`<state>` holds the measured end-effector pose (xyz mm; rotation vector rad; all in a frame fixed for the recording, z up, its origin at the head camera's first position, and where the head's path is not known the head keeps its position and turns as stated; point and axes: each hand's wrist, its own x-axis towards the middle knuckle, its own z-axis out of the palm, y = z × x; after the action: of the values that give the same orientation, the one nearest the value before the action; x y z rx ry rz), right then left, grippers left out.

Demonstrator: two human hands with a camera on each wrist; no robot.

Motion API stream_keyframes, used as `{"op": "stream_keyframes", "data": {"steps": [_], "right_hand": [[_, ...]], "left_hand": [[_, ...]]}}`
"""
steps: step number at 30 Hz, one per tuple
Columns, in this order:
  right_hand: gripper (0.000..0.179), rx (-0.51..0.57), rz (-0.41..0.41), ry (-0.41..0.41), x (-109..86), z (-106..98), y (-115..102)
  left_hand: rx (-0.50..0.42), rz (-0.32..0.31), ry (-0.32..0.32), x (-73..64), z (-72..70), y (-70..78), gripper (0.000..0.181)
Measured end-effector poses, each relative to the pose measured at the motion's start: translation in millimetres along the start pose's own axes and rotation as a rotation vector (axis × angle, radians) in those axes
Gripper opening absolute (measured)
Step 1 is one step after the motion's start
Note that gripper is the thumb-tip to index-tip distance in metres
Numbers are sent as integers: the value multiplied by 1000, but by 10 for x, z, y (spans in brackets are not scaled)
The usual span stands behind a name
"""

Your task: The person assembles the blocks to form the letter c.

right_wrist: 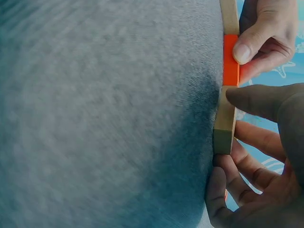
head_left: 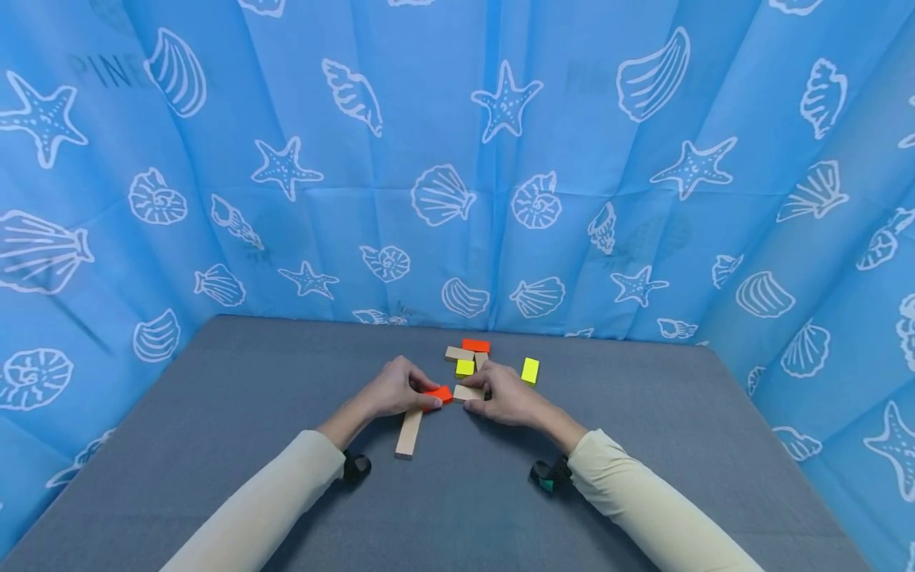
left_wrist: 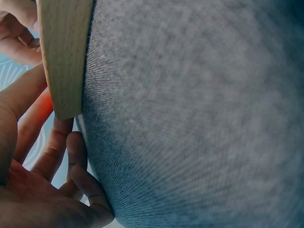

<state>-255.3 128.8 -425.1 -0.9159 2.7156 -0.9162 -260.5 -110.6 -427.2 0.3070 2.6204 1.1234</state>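
Note:
My left hand (head_left: 395, 388) pinches an orange block (head_left: 441, 394) between thumb and fingers. A longer natural wood block (head_left: 408, 435) lies below that hand, its far end by the orange block; its pale side (left_wrist: 66, 52) looms large in the left wrist view. My right hand (head_left: 511, 395) grips a short wood block (head_left: 467, 394), thumb on the near side and fingers behind. In the right wrist view this wood block (right_wrist: 224, 114) stands end to end with the orange block (right_wrist: 231, 59), both low on the cloth.
Just beyond the hands lie a yellow block (head_left: 465, 368), a wood block (head_left: 458, 353), another wood block (head_left: 481, 360) and an orange block (head_left: 476, 345), close together. A second yellow block (head_left: 530, 370) lies to their right. A blue curtain (head_left: 457, 262) hangs behind the grey table (head_left: 236, 397).

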Motion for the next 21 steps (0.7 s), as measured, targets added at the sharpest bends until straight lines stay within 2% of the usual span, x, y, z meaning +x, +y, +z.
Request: {"op": "stream_keyframes", "data": {"steps": [3,6,9,12,21], "right_hand": [[32,37,-4,22,4,-39,9],[25,43,4,90,26,-79,21],[21,3,49,181,59,-103,46],[24,-45,87,233,97,-117,86],[32,-181,69,184,173,-112,204]], "left_hand": [[-1,-1,0,4,5,0,25],[-1,0,6,5,7,1,26],[3,-2,13,6,5,6,25],[4,-10,16,5,2,7,25],[-11,-10,5,15,8,-9,25]]}}
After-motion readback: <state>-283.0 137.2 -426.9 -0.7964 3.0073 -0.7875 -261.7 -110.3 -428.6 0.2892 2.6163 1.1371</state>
